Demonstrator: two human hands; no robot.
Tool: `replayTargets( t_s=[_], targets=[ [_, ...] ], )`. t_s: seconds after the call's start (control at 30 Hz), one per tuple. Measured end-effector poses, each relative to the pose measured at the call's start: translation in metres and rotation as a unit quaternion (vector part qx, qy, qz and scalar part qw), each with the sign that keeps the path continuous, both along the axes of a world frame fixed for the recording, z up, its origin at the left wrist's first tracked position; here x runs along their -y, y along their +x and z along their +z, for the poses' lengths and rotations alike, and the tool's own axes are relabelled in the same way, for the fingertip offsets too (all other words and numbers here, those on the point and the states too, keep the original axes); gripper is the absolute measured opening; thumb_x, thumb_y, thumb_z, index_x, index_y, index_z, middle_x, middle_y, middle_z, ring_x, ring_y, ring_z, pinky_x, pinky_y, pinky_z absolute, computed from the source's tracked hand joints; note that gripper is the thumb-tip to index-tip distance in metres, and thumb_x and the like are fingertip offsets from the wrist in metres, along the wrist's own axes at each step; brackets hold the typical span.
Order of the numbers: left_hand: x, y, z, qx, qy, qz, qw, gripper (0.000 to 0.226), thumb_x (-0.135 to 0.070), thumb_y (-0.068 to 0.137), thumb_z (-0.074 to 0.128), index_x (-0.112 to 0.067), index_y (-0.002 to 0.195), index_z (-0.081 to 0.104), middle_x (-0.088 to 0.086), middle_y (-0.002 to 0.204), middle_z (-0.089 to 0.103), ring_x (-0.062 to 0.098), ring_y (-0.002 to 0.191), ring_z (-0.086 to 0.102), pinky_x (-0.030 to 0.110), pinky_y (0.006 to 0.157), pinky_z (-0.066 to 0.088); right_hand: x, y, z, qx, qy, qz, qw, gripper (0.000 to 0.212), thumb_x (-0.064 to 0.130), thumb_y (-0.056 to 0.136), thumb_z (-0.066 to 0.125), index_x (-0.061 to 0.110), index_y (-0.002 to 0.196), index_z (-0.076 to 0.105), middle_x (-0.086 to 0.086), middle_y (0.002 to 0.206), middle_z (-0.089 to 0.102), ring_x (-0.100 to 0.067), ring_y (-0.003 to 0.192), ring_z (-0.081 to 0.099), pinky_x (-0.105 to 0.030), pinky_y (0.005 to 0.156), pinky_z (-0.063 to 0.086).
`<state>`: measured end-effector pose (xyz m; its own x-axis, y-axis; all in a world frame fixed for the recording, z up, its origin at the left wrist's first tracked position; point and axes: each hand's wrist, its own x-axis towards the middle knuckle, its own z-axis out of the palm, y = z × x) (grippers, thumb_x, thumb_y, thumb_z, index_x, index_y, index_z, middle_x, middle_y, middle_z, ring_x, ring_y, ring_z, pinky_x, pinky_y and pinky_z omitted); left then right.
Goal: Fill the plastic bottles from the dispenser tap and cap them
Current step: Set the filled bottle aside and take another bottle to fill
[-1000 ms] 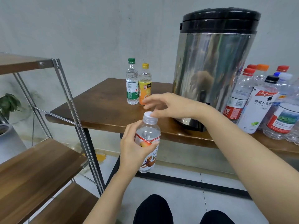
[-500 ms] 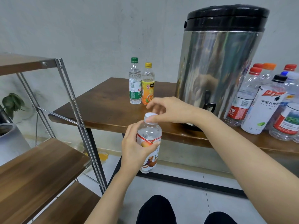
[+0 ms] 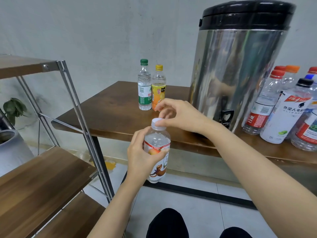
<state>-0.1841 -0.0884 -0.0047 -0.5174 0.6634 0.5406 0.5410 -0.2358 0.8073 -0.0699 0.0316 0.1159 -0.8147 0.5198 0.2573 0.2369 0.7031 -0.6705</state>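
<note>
My left hand [image 3: 142,152] grips a small clear bottle [image 3: 158,162] with a cartoon label, upright in the air in front of the table edge. A white cap [image 3: 157,121] sits on its neck, and my right hand [image 3: 178,114] pinches that cap with thumb and fingertips. The steel dispenser [image 3: 238,69] with a black lid stands on the wooden table [image 3: 116,117]; its black tap [image 3: 226,116] is right of my right hand. A green-capped bottle [image 3: 144,86] and a yellow-capped bottle [image 3: 158,85] stand capped at the back of the table.
Several capped bottles with red, orange, blue and black caps [image 3: 281,107] crowd the table right of the dispenser. A metal-framed wooden shelf unit [image 3: 42,170] stands at the left. A potted plant [image 3: 12,109] is at the far left. My knees show at the bottom.
My right hand's fingers have shifted on the white cap, as in turning it. The bottle stays in my left hand. The view has drifted a little left.
</note>
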Motion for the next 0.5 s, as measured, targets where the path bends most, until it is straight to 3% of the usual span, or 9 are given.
replayTargets(
  t_s=[0.13,0.2,0.27,0.37,0.5],
  targets=[
    [-0.005,-0.016,0.016,0.02,0.039,0.022,0.999,0.072,-0.017,0.065,0.091,-0.04,0.122,0.053,-0.019,0.112,0.056,-0.002,0.107,0.058,0.014,0.084,0.051,-0.016,-0.018,-0.033,-0.139,0.087,-0.111,0.98,0.037,0.047,0.091,0.061,0.024,0.12,0.061,0.01,0.109,0.058,-0.009,0.103,0.054,-0.028,0.085,0.048],
    [-0.009,-0.029,0.027,0.022,0.065,0.039,0.997,0.072,-0.016,0.065,0.092,-0.034,0.125,0.055,-0.015,0.116,0.058,0.008,0.109,0.061,0.029,0.089,0.055,-0.028,-0.029,-0.052,-0.13,0.161,-0.179,0.962,0.039,0.046,0.096,0.054,0.023,0.126,0.058,0.008,0.121,0.057,-0.013,0.114,0.047,-0.033,0.09,0.046],
    [-0.015,-0.043,0.042,0.015,0.084,0.067,0.994,0.073,-0.015,0.065,0.091,-0.032,0.125,0.054,-0.016,0.117,0.057,0.012,0.11,0.062,0.035,0.091,0.055,-0.04,-0.043,-0.07,-0.087,0.21,-0.225,0.948,0.04,0.042,0.098,0.053,0.021,0.133,0.054,0.003,0.131,0.054,-0.018,0.122,0.043,-0.035,0.096,0.044],
    [-0.031,-0.064,0.062,-0.002,0.098,0.094,0.991,0.072,-0.018,0.068,0.089,-0.033,0.127,0.051,-0.016,0.119,0.055,0.005,0.112,0.058,0.022,0.092,0.05,-0.055,-0.068,-0.093,0.008,0.226,-0.256,0.94,0.045,0.04,0.099,0.051,0.019,0.14,0.048,-0.001,0.14,0.049,-0.023,0.13,0.038,-0.04,0.101,0.042],
    [-0.062,-0.096,0.074,-0.01,0.095,0.125,0.988,0.073,-0.016,0.069,0.088,-0.02,0.134,0.054,-0.008,0.125,0.054,0.004,0.114,0.053,0.003,0.089,0.041,-0.072,-0.099,-0.108,0.106,0.201,-0.274,0.934,0.048,0.044,0.101,0.044,0.022,0.144,0.042,-0.002,0.145,0.046,-0.024,0.135,0.036,-0.041,0.107,0.036]
  ],
)
